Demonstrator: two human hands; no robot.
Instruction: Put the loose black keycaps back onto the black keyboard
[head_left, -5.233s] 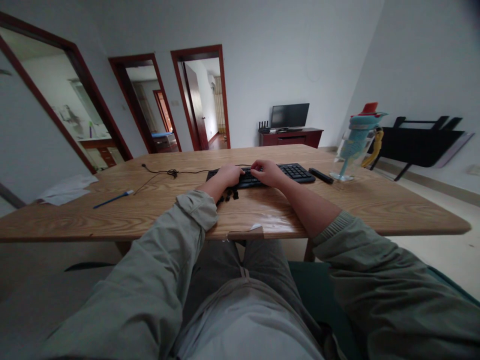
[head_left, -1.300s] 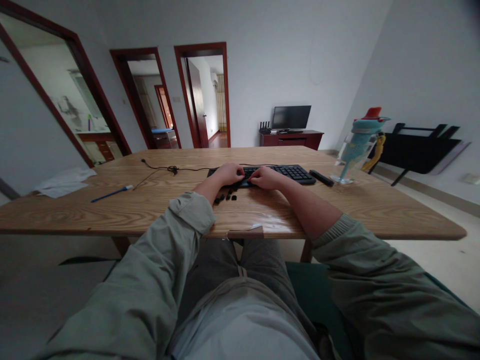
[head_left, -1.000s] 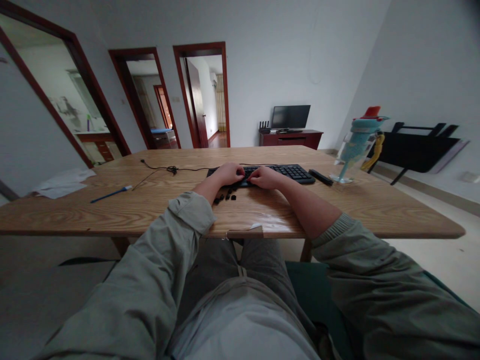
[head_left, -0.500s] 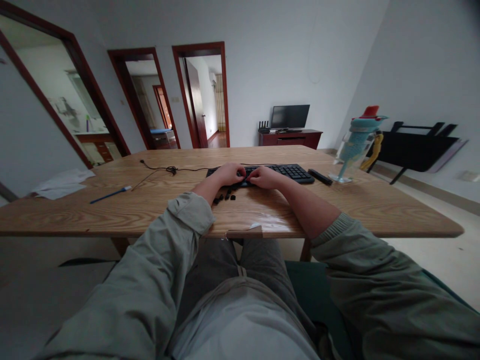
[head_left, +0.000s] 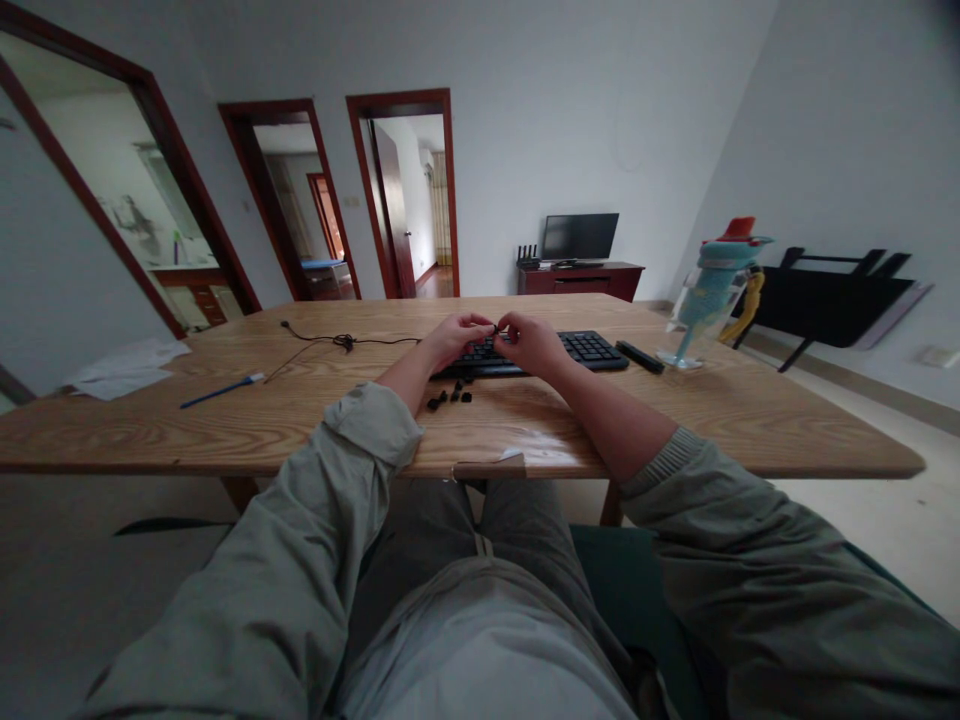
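Note:
A black computer keyboard (head_left: 592, 350) lies on the wooden table in front of me, its left and middle parts hidden behind my hands. My left hand (head_left: 456, 340) is raised just above it with the fingertips pinched together. Opposite, my right hand (head_left: 529, 342) pinches too, and the fingertips of both meet around a small black keycap (head_left: 496, 330), mostly covered by the fingers. Several loose black keycaps (head_left: 454, 394) lie on the tabletop close to the keyboard's front edge, below my left hand.
A black bar-shaped object (head_left: 640, 357) sits right of the keyboard, beside a blue bottle with a red top (head_left: 712, 290). Leftward are the keyboard cable (head_left: 343, 342), a blue brush (head_left: 221, 391) and white paper (head_left: 127, 368). The table's front edge (head_left: 300, 467) is near me.
Both hands have lifted from the keyboard's keys and come together fingertip to fingertip, with the small keycap now between them. The loose keycaps on the table stay put.

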